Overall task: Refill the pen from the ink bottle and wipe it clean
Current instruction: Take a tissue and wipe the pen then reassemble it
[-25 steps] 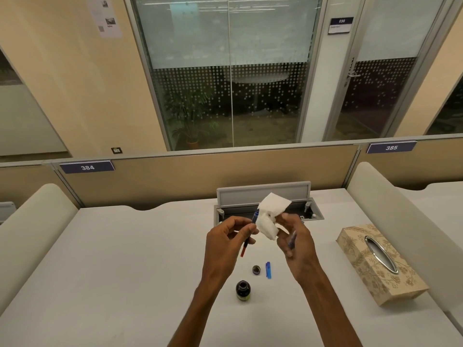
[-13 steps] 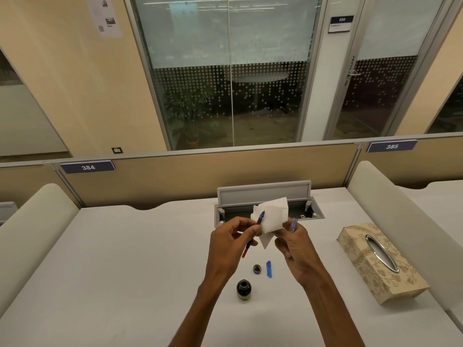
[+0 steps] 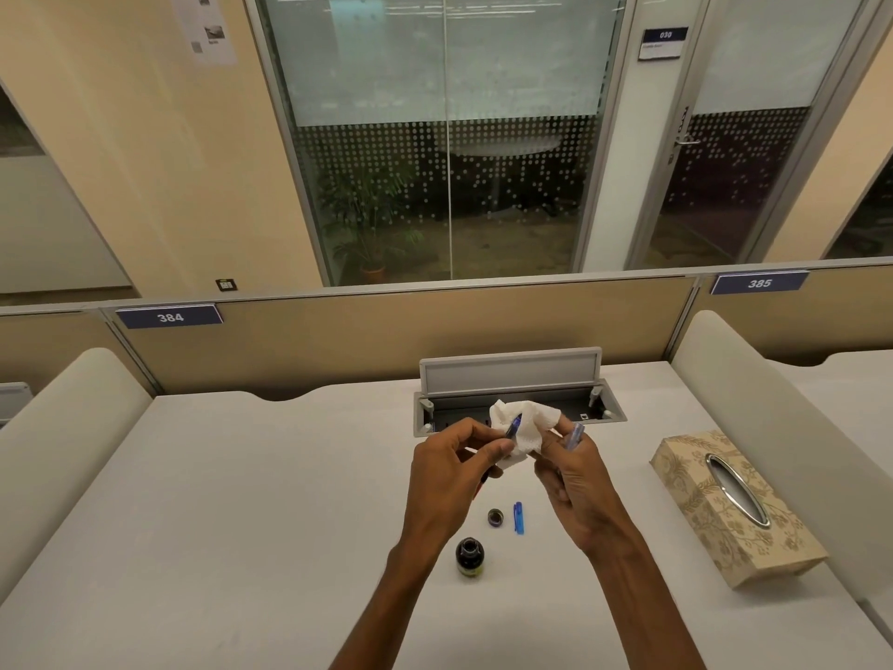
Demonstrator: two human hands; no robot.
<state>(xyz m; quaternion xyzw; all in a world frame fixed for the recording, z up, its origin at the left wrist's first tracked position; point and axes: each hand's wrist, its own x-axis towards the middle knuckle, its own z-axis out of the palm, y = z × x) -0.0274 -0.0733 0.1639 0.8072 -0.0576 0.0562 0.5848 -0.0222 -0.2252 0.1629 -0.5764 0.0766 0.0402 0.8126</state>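
Observation:
My left hand [image 3: 447, 469] pinches a thin blue pen [image 3: 513, 424] with its tip pointing up and away. A white tissue [image 3: 529, 430] is wrapped around that tip, held by my right hand [image 3: 572, 471]. The same right hand also holds a clear pen barrel [image 3: 574, 433] between its fingers. Below my hands, the open ink bottle [image 3: 469, 556] stands on the white desk [image 3: 241, 500]. Its round cap [image 3: 495, 517] and a blue pen cap [image 3: 518, 518] lie just beyond the bottle.
A patterned tissue box [image 3: 729, 505] sits at the right of the desk. An open cable tray with a raised lid [image 3: 512, 374] is set into the desk behind my hands. Padded dividers border both sides.
My hands have come closer together and risen slightly. The tissue, loose beside the pen before, is now pressed around the pen tip.

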